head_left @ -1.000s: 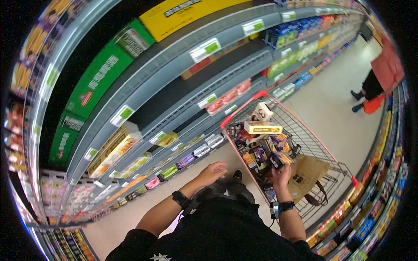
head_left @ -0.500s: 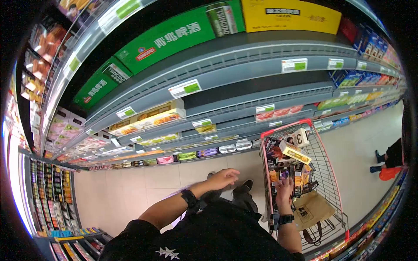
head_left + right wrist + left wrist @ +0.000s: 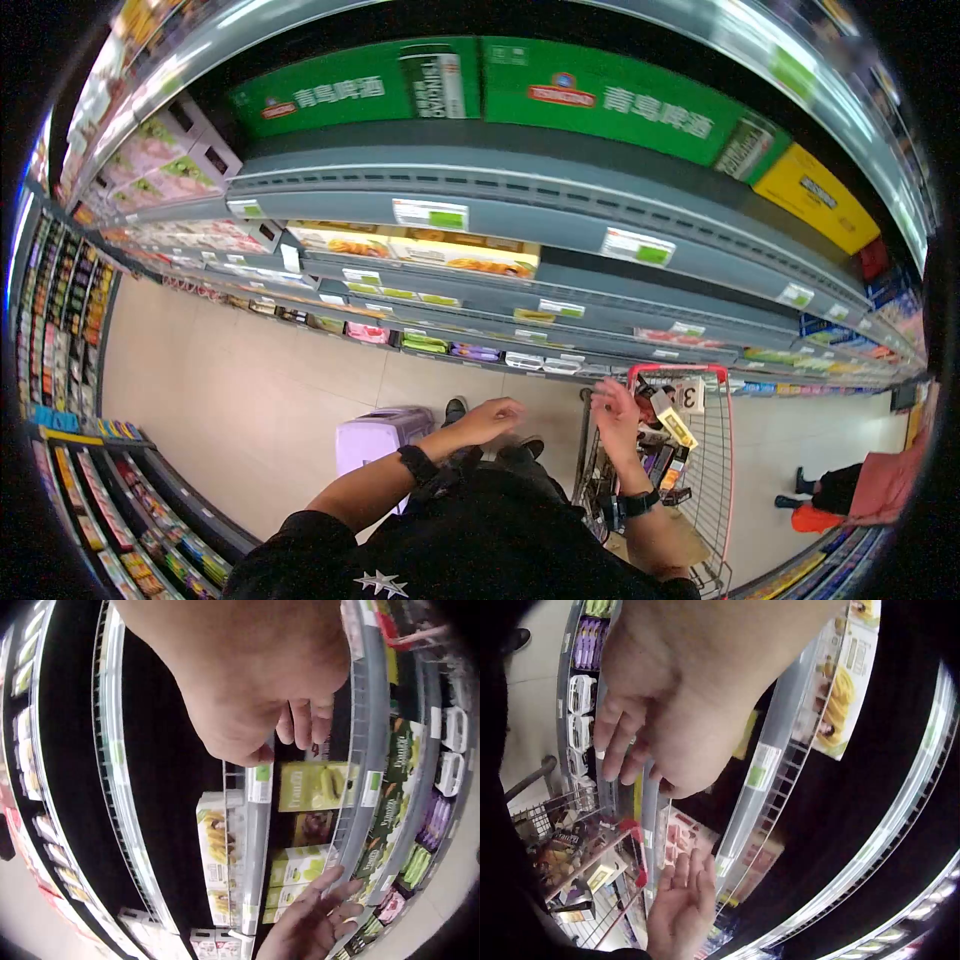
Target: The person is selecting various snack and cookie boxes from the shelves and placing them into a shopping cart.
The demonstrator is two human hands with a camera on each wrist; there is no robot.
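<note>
- While both hands hover empty in front of the shelves (image 3: 520,215), the left hand (image 3: 490,420) sits low with fingers relaxed and loosely spread, holding nothing.
- right hand (image 3: 612,415) raised just above the near rim of the cart (image 3: 728,440), fingers straight and apart, palm open, nothing in it.
- left wrist view: left hand (image 3: 675,712) fingers hang loose, right hand (image 3: 681,907) below it open too; cart (image 3: 592,862) with packs at lower left.
- right wrist view: right hand (image 3: 255,682) fingers slightly bent, gripping nothing; left hand (image 3: 319,922) spread near shelf edge.
- hands near each other, not touching.
- cart is red-rimmed wire, right of the person, close to the lowest shelves; full of snack packs, a yellow box (image 3: 672,422) lying on top, a white card with "3" (image 3: 688,395) at far end.
- green cartons (image 3: 590,105) on top shelf, yellow carton (image 3: 815,198) right of them; yellow boxes (image 3: 430,250) a shelf lower.
- small packs (image 3: 470,351) on bottom shelf, in front of the hands.
- lilac bin (image 3: 375,440) on floor left of the person's shoes.
- another person (image 3: 850,490) stands far right down the aisle.
</note>
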